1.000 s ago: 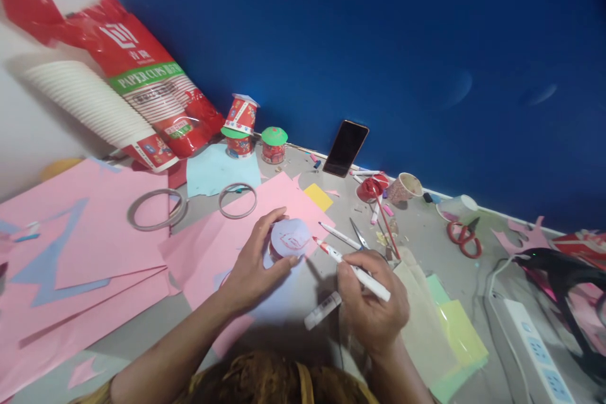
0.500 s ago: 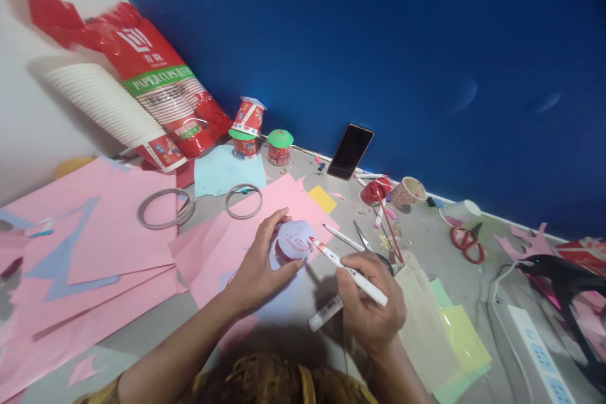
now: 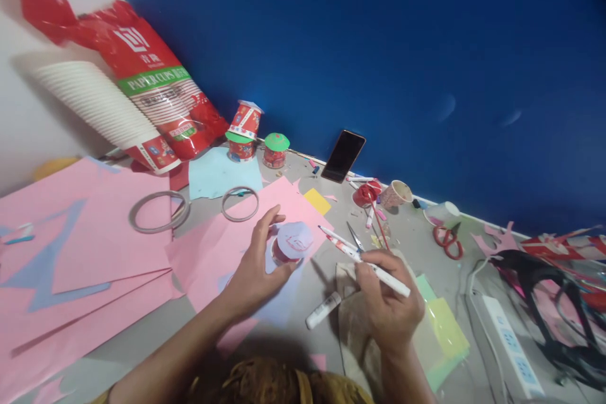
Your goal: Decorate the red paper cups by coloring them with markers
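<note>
My left hand (image 3: 255,274) curves its thumb and fingers around a small red paper cup (image 3: 283,257). A round lavender paper top (image 3: 294,240) with red pen lines covers the cup, which stands on lavender and pink paper. In my right hand (image 3: 391,297) is a white marker (image 3: 391,279) with a red tip. That tip points at the lavender top but is apart from it. Just beyond it lie another white marker (image 3: 337,237) and scissors (image 3: 355,237), their handles hidden by my right hand. A white glue stick (image 3: 323,310) lies between my hands.
Pink sheets (image 3: 108,233) cover the left side, with two tape rolls (image 3: 240,204) nearby. Decorated cups with green tops (image 3: 276,142), a phone (image 3: 343,156) and a paper-cup bag (image 3: 161,85) line the back. Red scissors (image 3: 447,241) and a power strip (image 3: 511,344) are at right.
The red marker's tip has drawn back to the right, off the lavender top, with my right hand. My left hand stays around the cup. The view has shifted slightly.
</note>
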The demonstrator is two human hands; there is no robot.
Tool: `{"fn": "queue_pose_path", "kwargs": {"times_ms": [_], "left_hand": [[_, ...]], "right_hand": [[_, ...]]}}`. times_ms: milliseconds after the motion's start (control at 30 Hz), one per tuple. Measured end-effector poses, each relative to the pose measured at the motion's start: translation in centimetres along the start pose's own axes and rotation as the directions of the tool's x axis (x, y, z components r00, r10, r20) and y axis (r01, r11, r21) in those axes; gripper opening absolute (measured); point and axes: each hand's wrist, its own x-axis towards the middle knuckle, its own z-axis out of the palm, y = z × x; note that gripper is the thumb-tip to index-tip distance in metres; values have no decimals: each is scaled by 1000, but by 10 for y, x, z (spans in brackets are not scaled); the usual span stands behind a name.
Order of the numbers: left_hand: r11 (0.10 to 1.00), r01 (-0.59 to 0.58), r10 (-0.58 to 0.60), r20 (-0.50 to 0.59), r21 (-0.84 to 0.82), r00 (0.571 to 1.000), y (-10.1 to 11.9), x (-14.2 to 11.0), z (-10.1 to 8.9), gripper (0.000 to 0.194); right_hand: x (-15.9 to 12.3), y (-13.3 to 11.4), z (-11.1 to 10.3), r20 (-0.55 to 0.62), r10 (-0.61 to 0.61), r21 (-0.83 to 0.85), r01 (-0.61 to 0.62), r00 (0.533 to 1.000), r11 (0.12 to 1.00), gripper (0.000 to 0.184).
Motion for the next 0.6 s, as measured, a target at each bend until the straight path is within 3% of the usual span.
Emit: {"fn": "queue_pose_path", "kwargs": {"times_ms": [67, 133, 233, 333, 433, 600], "left_hand": [[999, -1, 0, -5, -52, 1000, -3, 0, 0, 99], [996, 15, -16, -10, -87, 1000, -6, 1, -1, 100], [991, 64, -64, 2, -116, 998, -10, 5, -5, 101], [989, 106, -103, 28, -105, 994, -11, 7, -14, 106], [991, 131, -131, 32, -20, 991, -9, 5, -24, 109], [981, 142, -143, -3, 135, 990, -8, -1, -29, 110]], "right_hand": [[-10, 8, -6, -69, 151, -25, -153, 986, 988, 13], [-19, 17, -14, -121, 314, -34, -320, 942, 947, 22], [-25, 29, -26, -137, 451, 10, -454, 882, 891, 31], [-24, 41, -35, -148, 470, 73, -465, 870, 883, 33], [-18, 49, -35, -136, 442, 116, -429, 887, 896, 32], [-7, 49, -12, 90, 398, 71, -405, 913, 912, 20]]}}
